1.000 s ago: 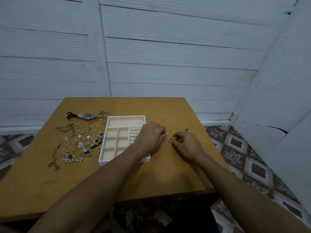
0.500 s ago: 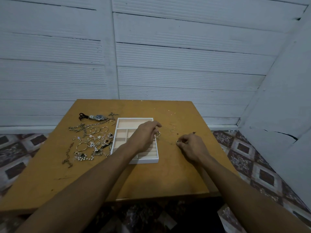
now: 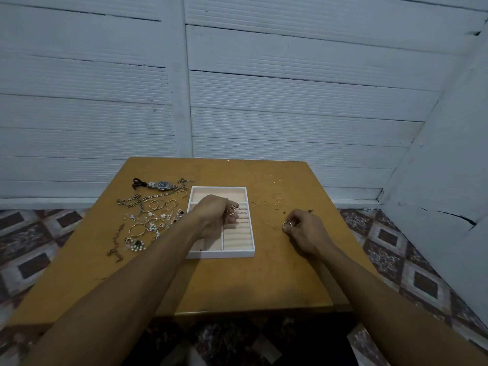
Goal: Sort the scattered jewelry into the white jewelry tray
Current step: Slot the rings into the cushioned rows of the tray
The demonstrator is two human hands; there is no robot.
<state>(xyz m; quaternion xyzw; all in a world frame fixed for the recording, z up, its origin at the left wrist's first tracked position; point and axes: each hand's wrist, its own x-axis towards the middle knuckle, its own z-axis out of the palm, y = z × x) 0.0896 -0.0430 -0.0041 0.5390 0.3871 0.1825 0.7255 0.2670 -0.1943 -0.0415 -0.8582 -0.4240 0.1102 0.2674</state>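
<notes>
Pinching a thin round ring point(image 3: 231, 210) above the ridged, padded rolls of the white jewelry tray point(image 3: 224, 254), the left hand point(image 3: 215, 216) is curling palm-down. At the tray's three o'clock, the right hand point(image 3: 309, 233) is gripping a second ring point(image 3: 286, 224) between its fingertips. Tangled chains and hoops point(image 3: 148, 217) are lying at nine o'clock on the smooth wooden table point(image 3: 264, 283).

Nothing here can be read — no lettering, brand, number or sign. The dial of the wristwatch point(image 3: 161, 185) at the far left of the table point(image 3: 264, 281) is too small and dim to make out — and the walls of the white jewelry tray point(image 3: 219, 254) look plain.
</notes>
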